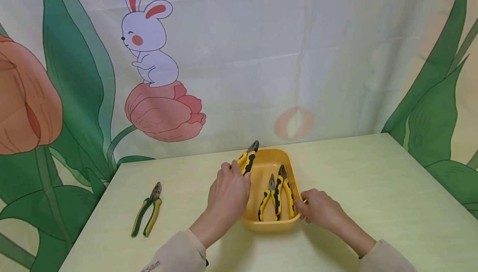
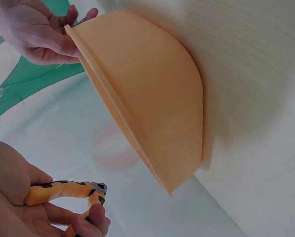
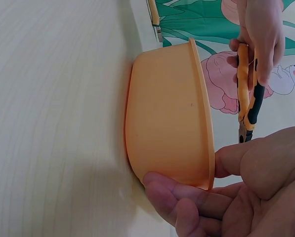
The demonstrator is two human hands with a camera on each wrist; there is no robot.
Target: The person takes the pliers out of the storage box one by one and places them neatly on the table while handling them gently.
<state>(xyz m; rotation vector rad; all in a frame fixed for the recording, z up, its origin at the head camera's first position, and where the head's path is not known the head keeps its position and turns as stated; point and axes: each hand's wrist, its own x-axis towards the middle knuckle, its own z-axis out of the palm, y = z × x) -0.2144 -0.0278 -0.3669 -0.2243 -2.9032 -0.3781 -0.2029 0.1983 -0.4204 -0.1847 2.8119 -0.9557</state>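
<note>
My left hand [image 1: 228, 195] holds a pair of combination pliers [image 1: 252, 156] by its yellow-and-black handles, above the left side of a yellow plastic basket [image 1: 269, 227]. The dark metal nose points up and away from me. With thumb and fingers, my right hand [image 1: 322, 209] pinches the basket's near right corner at the rim. Inside the basket lie needle-nose pliers [image 1: 271, 183] and, beside them on the right, larger pliers [image 1: 282, 172], both with yellow-and-black handles. In the right wrist view, the basket's side wall [image 3: 167, 113] stands between the fingers and the table.
Left of the basket, green-and-yellow handled pliers [image 1: 152, 200] lie on the pale table [image 1: 373, 180], handles toward me and slightly spread. Behind the table's far edge hangs a cloth backdrop [image 1: 242, 56] printed with a rabbit, tulips and leaves.
</note>
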